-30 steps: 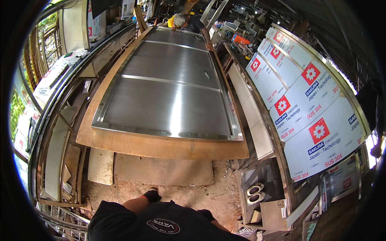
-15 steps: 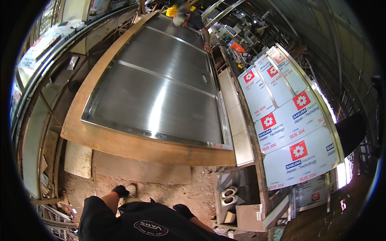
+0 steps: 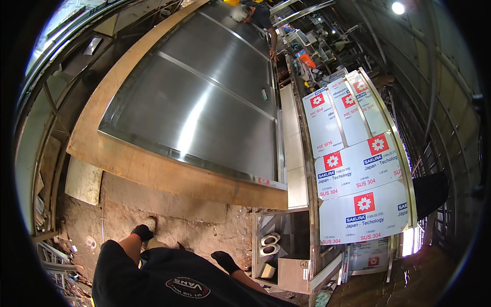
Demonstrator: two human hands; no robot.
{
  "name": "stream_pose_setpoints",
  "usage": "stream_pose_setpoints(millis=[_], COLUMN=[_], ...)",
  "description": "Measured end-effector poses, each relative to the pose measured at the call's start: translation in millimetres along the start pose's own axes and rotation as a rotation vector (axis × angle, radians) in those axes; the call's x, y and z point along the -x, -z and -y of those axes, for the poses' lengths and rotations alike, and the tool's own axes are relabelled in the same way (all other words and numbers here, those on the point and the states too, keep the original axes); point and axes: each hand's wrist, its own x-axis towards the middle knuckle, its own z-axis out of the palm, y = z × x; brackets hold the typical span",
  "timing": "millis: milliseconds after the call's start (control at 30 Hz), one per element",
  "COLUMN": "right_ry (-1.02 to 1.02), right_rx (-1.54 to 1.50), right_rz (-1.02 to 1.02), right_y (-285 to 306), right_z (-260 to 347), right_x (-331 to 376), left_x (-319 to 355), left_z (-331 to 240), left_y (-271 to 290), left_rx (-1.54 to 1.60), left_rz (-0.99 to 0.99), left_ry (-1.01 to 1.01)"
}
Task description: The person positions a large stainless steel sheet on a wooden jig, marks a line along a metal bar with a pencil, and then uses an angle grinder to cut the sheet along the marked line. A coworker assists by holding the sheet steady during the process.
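My left hand (image 3: 143, 233), in a dark glove, hangs low beside my body, above one of my shoes (image 3: 149, 222). My right hand (image 3: 225, 261), also dark-gloved, is out to my right over the dirt floor. Neither hand touches anything that I can see, and the finger shapes are lost in the dark gloves. Ahead lies a large stainless steel panel (image 3: 204, 97) with a raised rim and cross strips, flat on a wooden board (image 3: 169, 166). A small greenish object (image 3: 264, 94) rests on the panel's right side.
At the panel's far right corner another person's hand (image 3: 273, 55) touches the edge. Film-covered steel sheets (image 3: 358, 189) lie stacked to the right. Below them, an open shelf (image 3: 294, 230) holds a pair of light shoes (image 3: 269, 244) and a cardboard box (image 3: 293, 275). Metal framing (image 3: 53, 115) runs along the left.
The view has shifted, so the panel and sheets sit further left in it. Both my hands remain low and off the panel. The other person stays at the far end.
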Motion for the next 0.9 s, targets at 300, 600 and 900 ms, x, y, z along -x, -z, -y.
stream_pose_setpoints(millis=[300, 600, 900], right_ry=[0.115, 0.013, 0.053], right_rx=[0.050, 0.079, 0.167], right_rz=[0.013, 0.148, 0.155], right_y=[6.0, 9.8, 8.9], right_z=[19.5, 9.4, 5.9], right_x=[-28.0, -20.7, -25.0], left_x=[-14.0, -8.0, -21.6], left_z=[22.4, 10.3, 10.7], left_y=[8.6, 32.1, 19.0], left_rx=[-0.034, 0.006, -0.007], left_rz=[-0.075, -0.071, -0.067], left_ry=[-0.012, 0.014, -0.040])
